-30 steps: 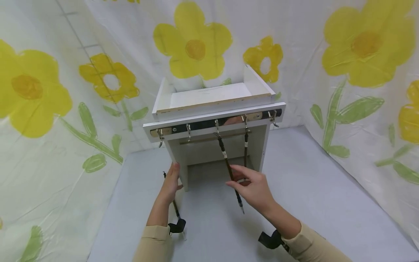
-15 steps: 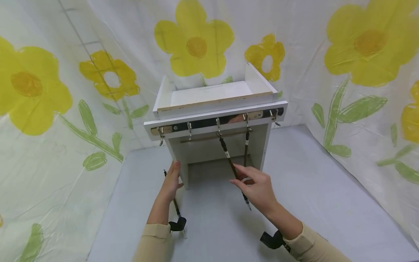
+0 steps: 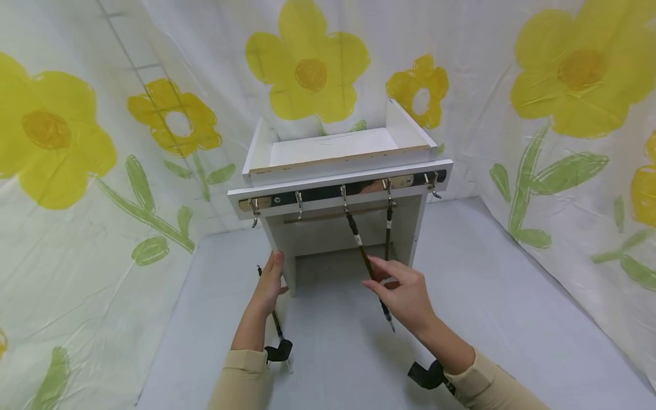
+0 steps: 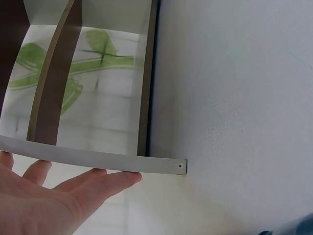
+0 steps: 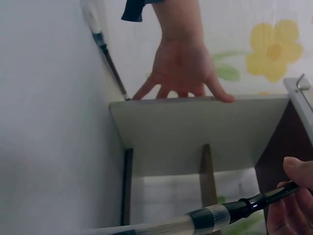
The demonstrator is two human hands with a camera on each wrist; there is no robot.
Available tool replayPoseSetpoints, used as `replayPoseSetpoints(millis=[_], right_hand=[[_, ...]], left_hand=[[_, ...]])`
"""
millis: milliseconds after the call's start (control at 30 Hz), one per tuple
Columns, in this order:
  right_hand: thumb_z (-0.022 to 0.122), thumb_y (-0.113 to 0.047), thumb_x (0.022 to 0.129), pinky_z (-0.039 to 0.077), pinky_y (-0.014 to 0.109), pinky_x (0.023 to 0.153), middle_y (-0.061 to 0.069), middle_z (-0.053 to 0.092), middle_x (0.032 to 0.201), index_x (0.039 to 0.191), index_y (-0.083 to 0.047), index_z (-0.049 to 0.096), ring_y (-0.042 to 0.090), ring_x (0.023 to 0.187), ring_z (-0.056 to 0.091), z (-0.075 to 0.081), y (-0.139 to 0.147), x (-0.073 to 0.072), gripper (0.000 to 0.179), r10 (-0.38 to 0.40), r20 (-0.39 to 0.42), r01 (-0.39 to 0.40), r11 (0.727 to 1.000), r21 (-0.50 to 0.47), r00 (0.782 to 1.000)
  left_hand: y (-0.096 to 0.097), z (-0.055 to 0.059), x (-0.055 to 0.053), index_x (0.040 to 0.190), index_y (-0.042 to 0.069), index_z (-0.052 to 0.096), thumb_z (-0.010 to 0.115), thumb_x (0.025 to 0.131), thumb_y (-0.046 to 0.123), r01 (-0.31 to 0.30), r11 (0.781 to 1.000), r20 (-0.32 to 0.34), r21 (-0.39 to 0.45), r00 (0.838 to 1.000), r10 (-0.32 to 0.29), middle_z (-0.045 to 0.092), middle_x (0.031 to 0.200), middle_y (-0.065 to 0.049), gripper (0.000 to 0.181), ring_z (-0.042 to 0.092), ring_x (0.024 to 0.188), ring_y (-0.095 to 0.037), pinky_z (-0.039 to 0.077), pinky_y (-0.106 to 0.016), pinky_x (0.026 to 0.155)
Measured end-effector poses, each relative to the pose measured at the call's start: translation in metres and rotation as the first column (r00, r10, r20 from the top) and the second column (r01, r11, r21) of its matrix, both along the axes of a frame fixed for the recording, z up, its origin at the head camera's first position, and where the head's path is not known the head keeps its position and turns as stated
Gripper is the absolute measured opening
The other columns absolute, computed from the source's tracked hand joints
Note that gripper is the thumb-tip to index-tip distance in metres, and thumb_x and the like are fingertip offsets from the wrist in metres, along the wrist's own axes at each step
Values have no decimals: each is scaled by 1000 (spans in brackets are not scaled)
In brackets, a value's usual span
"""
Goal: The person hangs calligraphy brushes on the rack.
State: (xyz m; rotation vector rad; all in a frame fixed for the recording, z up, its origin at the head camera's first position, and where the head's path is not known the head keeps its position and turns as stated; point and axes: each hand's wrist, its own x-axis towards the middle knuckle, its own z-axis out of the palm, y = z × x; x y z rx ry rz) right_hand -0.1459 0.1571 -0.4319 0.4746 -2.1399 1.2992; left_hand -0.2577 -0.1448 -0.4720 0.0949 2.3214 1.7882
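Observation:
My right hand (image 3: 402, 290) pinches a calligraphy brush (image 3: 365, 256) by its dark handle. The brush slants, tip down to the right, and its top meets the middle hook (image 3: 344, 197); I cannot tell whether its loop is over that hook. Behind it a second brush (image 3: 388, 233) hangs from the hook to the right. My left hand (image 3: 267, 287) rests against the left side panel (image 3: 277, 250) of a white wooden rack. In the left wrist view its fingers (image 4: 110, 185) are straight and spread along the panel.
A metal hook rail (image 3: 323, 192) runs across the rack front, with other hooks on it. A third brush (image 3: 277, 324) lies on the table left of the rack, partly behind my left forearm. A flowered curtain (image 3: 220, 85) surrounds the pale table (image 3: 512, 307).
My right hand has shifted slightly right with the brush, and the brush's lower end has swung right. My left hand stays against the panel.

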Motion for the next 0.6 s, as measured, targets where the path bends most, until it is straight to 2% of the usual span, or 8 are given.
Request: replayPoseSetpoints(millis=[167, 333, 400, 567, 600], right_hand=[[87, -5, 77, 61, 24, 64, 1, 74, 92, 125, -11, 72, 12, 80, 69, -1, 0, -4, 51, -7, 42, 7, 1000, 3, 999], [86, -8, 79, 61, 23, 67, 3, 74, 93, 126, -11, 71, 13, 82, 71, -9, -3, -16, 49, -3, 117, 5, 1000, -18, 993], [86, -9, 80, 61, 24, 67, 5, 74, 93, 123, -11, 72, 15, 82, 71, -14, -4, -22, 45, -5, 135, 9, 1000, -26, 991], [85, -9, 82, 62, 25, 70, 8, 75, 95, 113, -7, 75, 17, 84, 72, -22, -12, -37, 32, 12, 174, -6, 999, -37, 985], [84, -9, 82, 62, 25, 71, 9, 75, 95, 111, -6, 75, 18, 85, 72, -23, -13, -39, 30, 20, 178, -14, 999, -38, 984]], left_hand=[[1, 0, -1, 164, 17, -1, 24, 102, 69, 10, 1000, 0, 0, 1000, -10, 3, 170, -18, 85, 17, 151, -50, 41, -64, 108], [6, 27, 14, 163, 11, -3, 22, 106, 59, 30, 1000, 2, -9, 1000, -30, 2, 168, -22, 78, 16, 150, -53, 39, -65, 109], [7, 29, 15, 163, 10, -3, 22, 107, 58, 32, 999, 4, -8, 999, -32, 1, 168, -23, 77, 16, 150, -53, 39, -65, 109], [2, 4, 0, 163, 16, -4, 21, 105, 62, 15, 1000, -3, -7, 1000, -15, 1, 169, -19, 79, 16, 150, -51, 40, -65, 108], [2, 2, 0, 163, 16, -4, 21, 104, 64, 13, 1000, -7, -7, 1000, -13, 1, 170, -19, 80, 16, 150, -51, 40, -65, 108]])
